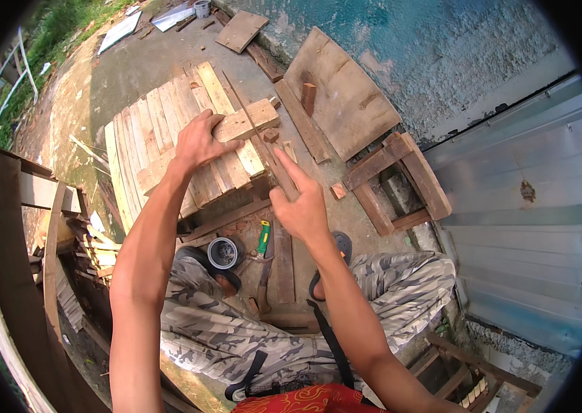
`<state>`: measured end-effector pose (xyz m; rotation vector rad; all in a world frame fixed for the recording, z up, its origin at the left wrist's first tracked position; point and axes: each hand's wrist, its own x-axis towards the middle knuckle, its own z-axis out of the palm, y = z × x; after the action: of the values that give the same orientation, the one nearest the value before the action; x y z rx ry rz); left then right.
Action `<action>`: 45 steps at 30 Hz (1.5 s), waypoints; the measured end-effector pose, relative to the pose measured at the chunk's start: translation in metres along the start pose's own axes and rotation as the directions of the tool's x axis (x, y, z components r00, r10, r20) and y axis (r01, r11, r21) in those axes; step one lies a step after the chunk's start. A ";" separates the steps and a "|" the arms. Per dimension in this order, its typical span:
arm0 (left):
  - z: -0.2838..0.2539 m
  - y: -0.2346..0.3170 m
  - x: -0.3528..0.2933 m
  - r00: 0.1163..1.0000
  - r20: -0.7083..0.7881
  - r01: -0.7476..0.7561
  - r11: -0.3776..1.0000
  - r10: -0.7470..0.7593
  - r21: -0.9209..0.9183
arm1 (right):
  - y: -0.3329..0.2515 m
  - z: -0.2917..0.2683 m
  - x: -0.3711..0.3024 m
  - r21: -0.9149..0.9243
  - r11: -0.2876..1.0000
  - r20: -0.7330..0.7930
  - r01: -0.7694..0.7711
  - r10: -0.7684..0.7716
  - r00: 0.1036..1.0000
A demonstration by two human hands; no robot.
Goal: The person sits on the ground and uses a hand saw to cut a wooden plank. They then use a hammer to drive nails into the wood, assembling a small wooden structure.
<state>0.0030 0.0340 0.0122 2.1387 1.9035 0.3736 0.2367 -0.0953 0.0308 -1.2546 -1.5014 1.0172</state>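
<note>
A pale wooden board (253,118) lies across a low slatted wooden bench (160,113). My left hand (199,141) presses on this board, fingers over its far edge and thumb along its near side. In my right hand (299,206) is the handle of a handsaw (240,102), with the index finger stretched forward along it. The thin blade crosses the board near its right end, pointing away from me. How deep it sits in the wood cannot be made out. Just right of the blade is a small brown wood block (271,135).
Between my feet stand a grey tub (223,253) and a tool with a green-and-yellow handle (264,237). To the right are a large plywood panel (346,96), a dark wooden frame (401,182) and a corrugated metal sheet (525,234). Scrap wood (94,251) is heaped at left.
</note>
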 end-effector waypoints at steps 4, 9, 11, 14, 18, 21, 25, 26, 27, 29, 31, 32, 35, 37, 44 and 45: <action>0.001 -0.002 0.000 0.999 -0.022 0.026 0.999 -0.025 0.020 | 0.027 0.000 -0.021 0.017 0.994 -0.014 0.111 -0.111 0.994; 0.005 -0.014 0.008 0.999 -0.021 -0.026 1.000 0.027 0.015 | -0.021 -0.059 -0.144 -0.048 0.996 0.046 -0.073 0.075 0.996; 0.008 -0.015 0.008 0.998 -0.009 -0.055 0.998 0.055 0.005 | -0.034 -0.055 -0.116 -0.046 0.999 0.043 0.007 -0.005 0.999; 0.004 -0.015 0.006 0.997 -0.029 -0.073 0.997 0.072 -0.034 | -0.017 -0.015 -0.016 -0.026 0.998 0.048 -0.054 0.055 0.997; -0.004 -0.010 0.005 0.989 -0.016 -0.145 0.989 0.145 -0.028 | 0.009 0.013 -0.001 0.081 0.997 -0.003 -0.001 0.001 1.000; 0.007 0.008 -0.007 0.962 0.074 -0.259 0.965 0.262 -0.040 | 0.010 0.008 -0.056 0.064 0.996 -0.056 0.060 -0.056 0.997; 0.013 0.018 -0.009 0.989 0.050 -0.140 0.989 0.142 -0.037 | 0.010 -0.003 -0.047 0.011 0.999 -0.032 -0.031 0.031 0.999; 0.013 0.018 -0.008 0.993 -0.007 -0.119 0.992 0.119 -0.044 | 0.010 -0.004 -0.033 0.041 0.998 -0.017 -0.050 0.050 0.999; 0.013 0.017 -0.006 0.996 -0.041 -0.085 0.995 0.083 -0.058 | 0.009 -0.006 -0.022 0.092 0.996 -0.024 -0.013 0.015 1.000; 0.011 0.014 -0.006 0.998 -0.018 -0.063 0.996 0.062 -0.062 | 0.004 -0.010 -0.019 -0.021 0.999 0.016 -0.027 0.027 0.999; 0.010 0.011 -0.005 0.998 0.003 -0.063 0.997 0.063 -0.048 | -0.005 -0.014 -0.041 -0.104 0.993 0.034 0.049 -0.046 0.998; 0.010 0.010 -0.005 0.998 0.011 -0.056 0.998 0.056 -0.019 | -0.012 -0.019 -0.060 -0.133 0.991 0.003 0.000 0.000 1.000; 0.011 0.009 -0.004 0.998 0.025 -0.062 0.998 0.063 -0.009 | -0.031 -0.036 -0.110 -0.043 0.998 -0.011 -0.044 0.044 0.999; 0.013 0.012 -0.001 1.000 0.009 -0.007 1.000 0.008 -0.024 | -0.037 -0.042 -0.112 -0.082 0.981 0.005 -0.178 0.179 0.984; 0.013 0.022 -0.010 1.000 -0.011 -0.016 0.999 0.017 0.028 | -0.046 -0.049 -0.003 -0.059 0.997 0.084 -0.058 0.063 0.994; 0.011 0.023 -0.006 0.999 -0.035 -0.001 0.999 0.002 0.040 | -0.045 -0.044 0.003 -0.081 0.990 0.074 -0.113 0.119 0.990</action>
<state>0.0276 0.0248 0.0101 2.1723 1.9444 0.3791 0.2678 -0.0972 0.0850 -1.3835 -1.5556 1.1050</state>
